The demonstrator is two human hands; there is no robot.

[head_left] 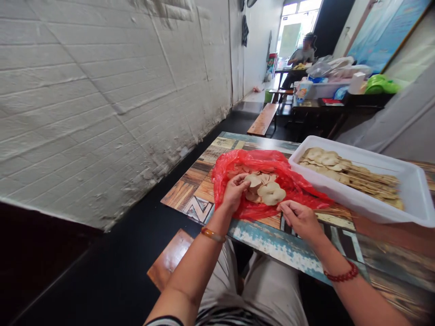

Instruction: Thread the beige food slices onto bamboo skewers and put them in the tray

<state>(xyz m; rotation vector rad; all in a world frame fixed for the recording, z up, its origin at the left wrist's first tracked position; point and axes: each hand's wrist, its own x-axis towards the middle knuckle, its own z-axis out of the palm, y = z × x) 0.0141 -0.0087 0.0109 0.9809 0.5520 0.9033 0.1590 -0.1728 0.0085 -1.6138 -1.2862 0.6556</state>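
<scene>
A red plastic bag (226,165) lies spread on the table, with thin, round beige slices (253,195) heaped inside it. Over the heap, my left hand (234,192) pinches one flat beige slice (253,181) between thumb and fingers. My right hand (299,217) is closed at the bag's near right edge. Its fingertips meet a skewer of overlapping beige slices (272,194); the stick itself is mostly hidden. To the right, a white plastic tray (416,199) holds several skewers of similar slices (322,158), their thin sticks pointing right.
The patterned wooden table (190,190) stands beside a white brick-patterned wall (102,90). Wooden benches (265,118) stand beyond it and at lower left. Farther back, another table carries plastic bags (340,68), a cup (302,90) and green items (380,84). A person (302,55) sits near the bright doorway.
</scene>
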